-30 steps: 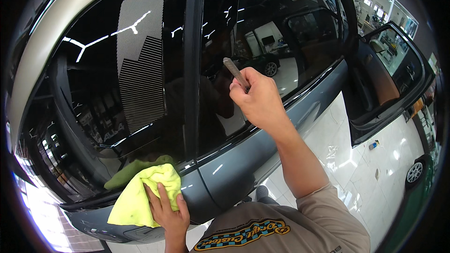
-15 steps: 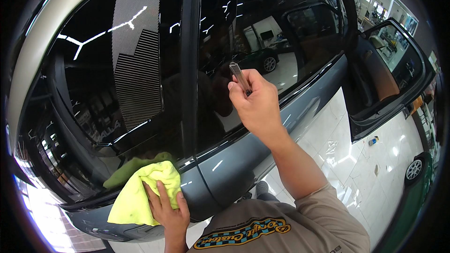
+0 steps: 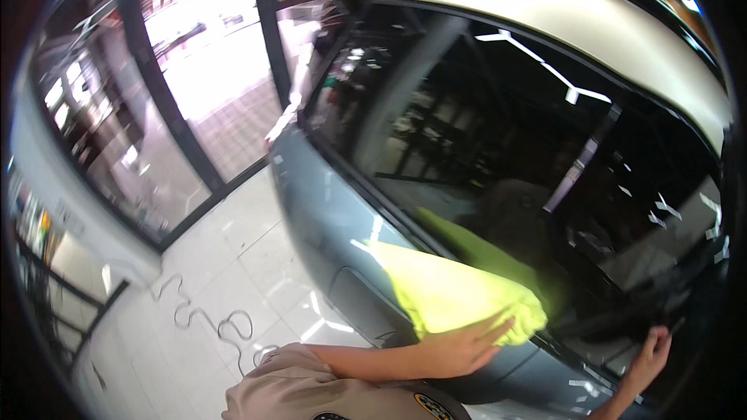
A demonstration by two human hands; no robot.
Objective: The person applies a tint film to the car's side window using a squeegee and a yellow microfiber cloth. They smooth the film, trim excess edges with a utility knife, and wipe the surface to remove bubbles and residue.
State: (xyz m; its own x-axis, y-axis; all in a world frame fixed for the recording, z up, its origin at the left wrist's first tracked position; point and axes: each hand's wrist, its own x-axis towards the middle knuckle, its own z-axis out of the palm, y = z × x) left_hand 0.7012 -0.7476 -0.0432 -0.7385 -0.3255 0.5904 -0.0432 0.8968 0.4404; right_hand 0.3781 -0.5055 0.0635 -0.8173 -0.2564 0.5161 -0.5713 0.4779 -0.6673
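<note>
Left hand [image 3: 461, 351] is closed on a yellow-green cloth [image 3: 455, 286] beside the dark car window [image 3: 498, 128]. Right hand [image 3: 647, 361], partly curled, is near the same window; cannot tell whether it grips anything.

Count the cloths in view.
1: a fluorescent-yellow fabric cloth, under the bare left hand, along the lower edge of the dark glass car window. Reflection excluded; others may be hidden.
</note>
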